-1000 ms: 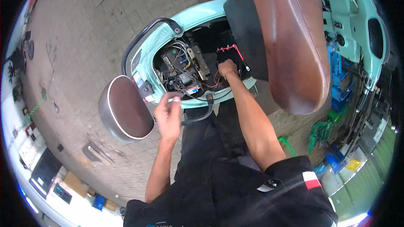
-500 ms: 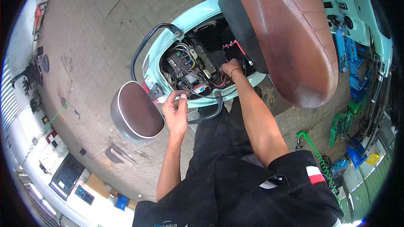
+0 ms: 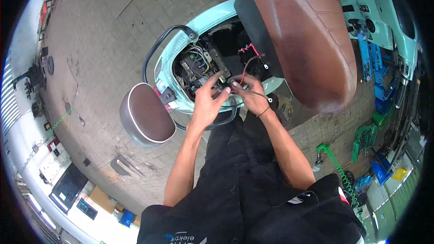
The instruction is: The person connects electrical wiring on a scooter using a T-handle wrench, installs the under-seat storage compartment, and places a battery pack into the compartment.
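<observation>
My right hand (image 3: 253, 99) is closed on a black cable (image 3: 258, 94) at the near rim of the open scooter body (image 3: 217, 12). The cable's ring terminal (image 3: 270, 100) sticks out to the right of the hand. A red cable (image 3: 245, 68) rises in a curve from beside those fingers. My left hand (image 3: 208, 104) is just to the left, thumb and index finger apart, close to the right fingertips. Whether it touches the cable I cannot tell. Behind both hands lie the wiring and electrical parts (image 3: 201, 65) in the compartment, partly hidden by the fingers.
The brown seat (image 3: 312, 40) stands tipped up on the right. A black grab rail (image 3: 151, 52) loops around the rear, beside a brown padded backrest (image 3: 149, 113). Another mint-green scooter (image 3: 384, 22) stands at the upper right. A green coiled hose (image 3: 337, 160) hangs at the lower right.
My right hand has come out of the compartment toward me, bringing the black cable's end over the rim. My left hand has moved right, from the rear rim to beside it.
</observation>
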`<state>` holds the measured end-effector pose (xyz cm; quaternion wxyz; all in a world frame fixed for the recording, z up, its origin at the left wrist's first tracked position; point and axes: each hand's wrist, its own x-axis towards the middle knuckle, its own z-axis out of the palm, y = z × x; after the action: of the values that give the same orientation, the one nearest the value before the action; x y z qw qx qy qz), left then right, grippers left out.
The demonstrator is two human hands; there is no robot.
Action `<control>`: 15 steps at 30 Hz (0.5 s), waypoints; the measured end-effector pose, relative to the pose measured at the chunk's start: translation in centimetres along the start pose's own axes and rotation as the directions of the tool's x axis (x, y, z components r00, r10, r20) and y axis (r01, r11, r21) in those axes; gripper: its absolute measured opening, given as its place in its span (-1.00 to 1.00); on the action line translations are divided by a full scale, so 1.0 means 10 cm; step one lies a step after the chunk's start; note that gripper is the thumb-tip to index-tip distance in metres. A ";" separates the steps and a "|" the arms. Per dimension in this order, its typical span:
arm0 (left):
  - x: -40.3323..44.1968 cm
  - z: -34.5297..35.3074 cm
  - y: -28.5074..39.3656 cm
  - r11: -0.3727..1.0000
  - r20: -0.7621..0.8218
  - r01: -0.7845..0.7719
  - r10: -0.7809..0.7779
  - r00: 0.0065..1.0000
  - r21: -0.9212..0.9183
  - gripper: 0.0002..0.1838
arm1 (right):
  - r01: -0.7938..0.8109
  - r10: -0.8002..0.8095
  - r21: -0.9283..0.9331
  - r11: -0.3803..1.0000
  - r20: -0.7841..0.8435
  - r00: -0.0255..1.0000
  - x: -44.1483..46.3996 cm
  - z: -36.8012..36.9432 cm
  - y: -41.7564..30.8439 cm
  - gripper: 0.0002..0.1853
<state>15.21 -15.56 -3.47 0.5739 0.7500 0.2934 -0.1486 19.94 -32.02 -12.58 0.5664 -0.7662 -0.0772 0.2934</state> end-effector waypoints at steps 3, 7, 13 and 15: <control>0.06 0.05 0.29 0.986 0.179 -0.105 0.080 0.981 0.130 -0.53 | 0.060 -0.070 -0.142 0.988 -0.067 0.995 -0.16 -0.10 -0.30 -0.77; 0.06 0.18 0.24 0.895 0.286 -0.431 0.386 0.877 0.112 -0.59 | 0.118 -0.146 -0.292 0.949 -0.076 0.986 -0.41 -0.13 -0.28 -0.82; -0.08 0.13 0.21 0.944 0.021 -0.314 0.314 0.949 0.097 -0.75 | 0.104 -0.101 0.005 0.995 -0.198 0.975 -0.61 -0.32 -0.63 -0.80; -0.06 0.17 0.12 0.965 -0.065 -0.113 0.101 0.993 -0.235 -0.75 | 0.102 -0.086 0.082 0.991 -0.174 0.981 -0.71 -0.36 -0.66 -0.80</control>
<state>15.68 -17.49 -2.76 0.6591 0.6940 0.2831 -0.0615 17.52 -35.88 -3.32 0.6182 -0.7576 -0.0514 0.2030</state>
